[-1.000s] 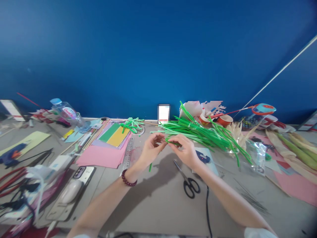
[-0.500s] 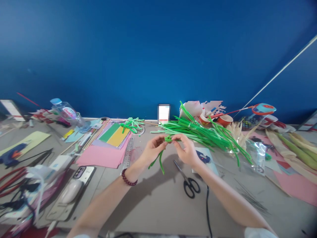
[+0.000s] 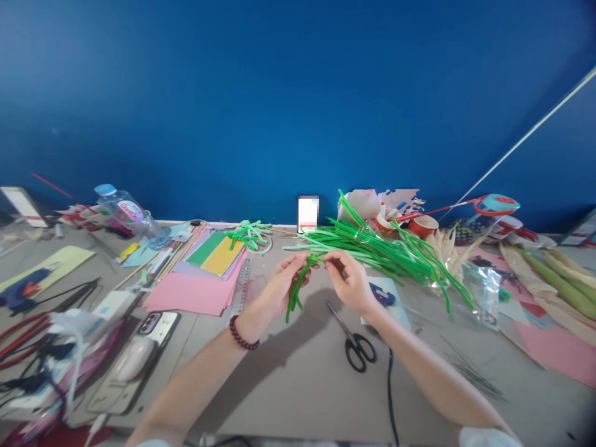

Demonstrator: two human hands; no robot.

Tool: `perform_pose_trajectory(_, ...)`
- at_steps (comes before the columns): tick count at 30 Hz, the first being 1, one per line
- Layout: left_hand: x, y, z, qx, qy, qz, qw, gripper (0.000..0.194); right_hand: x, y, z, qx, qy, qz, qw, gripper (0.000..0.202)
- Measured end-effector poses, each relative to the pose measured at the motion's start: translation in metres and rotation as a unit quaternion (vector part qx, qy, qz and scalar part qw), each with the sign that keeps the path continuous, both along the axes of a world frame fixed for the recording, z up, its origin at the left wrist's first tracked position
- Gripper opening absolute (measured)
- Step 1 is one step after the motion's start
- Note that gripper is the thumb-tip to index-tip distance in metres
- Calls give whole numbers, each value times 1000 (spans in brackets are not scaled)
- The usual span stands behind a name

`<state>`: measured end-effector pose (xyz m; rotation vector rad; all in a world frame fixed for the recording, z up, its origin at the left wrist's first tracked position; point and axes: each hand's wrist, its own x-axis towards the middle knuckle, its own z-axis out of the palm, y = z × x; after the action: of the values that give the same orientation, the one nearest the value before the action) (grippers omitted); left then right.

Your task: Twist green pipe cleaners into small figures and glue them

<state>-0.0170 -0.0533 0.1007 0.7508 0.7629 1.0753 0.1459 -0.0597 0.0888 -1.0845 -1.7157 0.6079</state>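
Note:
Green pipe cleaners [image 3: 297, 292], twisted together at the top, hang with their loose ends downward from my left hand [image 3: 284, 282]. That hand is closed around the twisted part, thumb on the near side. My right hand [image 3: 347, 277] pinches a short green end at the right of the twist, its fingertips pressed together. Just below the right hand, black-handled scissors [image 3: 356, 344] lie on the table. A large pile of green pipe cleaners [image 3: 372, 245] spreads behind and to the right of my hands.
To the left lie pink paper sheets [image 3: 195, 292], a metal ruler [image 3: 241, 288] and a bunch of bent pipe cleaners [image 3: 251, 234]. A phone [image 3: 308, 214] stands against the blue wall. A glue gun [image 3: 382, 296] rests at the right, its black cable [image 3: 390, 391] running to the front edge.
The left hand has turned the pipe cleaners, so the hanging strands now lie across the front of its fingers. The right hand has shifted slightly right, holding a short end.

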Motion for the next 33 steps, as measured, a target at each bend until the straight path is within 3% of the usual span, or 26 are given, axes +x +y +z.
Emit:
perform_pose_trajectory(7, 3, 0, -9, 60, 64, 59, 994, 24, -2, -6, 5, -8, -16, -8, 1000, 14)
perform_pose_trajectory(10, 3, 0, -12, 108, 99, 77, 986, 22, -1, -4, 7, -81, 38, 39, 995, 18)
perform_pose_trajectory(13, 3, 0, -14, 157, 138, 87, 974, 22, 1, 1, 7, -184, 107, 107, 971, 22)
perform_pose_trajectory(17, 2, -1, -16, 218, 218, 114, 944, 21, 3, 6, 4, -231, 137, 114, 956, 22)
perform_pose_trajectory(20, 3, -2, -15, 218, 236, 120, 939, 24, 2, 4, 5, -146, 85, 69, 983, 15)
perform_pose_trajectory(25, 4, -2, -12, 115, 171, 58, 977, 29, -2, -5, 9, 62, -58, 3, 996, 12)
perform_pose_trajectory(27, 4, -1, -12, 91, 163, 46, 981, 27, -2, -7, 7, 147, -133, -21, 980, 16)
perform_pose_trajectory(31, 1, 0, -12, 60, 175, 36, 982, 24, 3, -5, -5, 285, -311, -38, 906, 20)
perform_pose_trajectory(33, 1, -1, -10, 30, 164, 24, 986, 26, 6, -4, -11, 325, -346, -35, 880, 20)
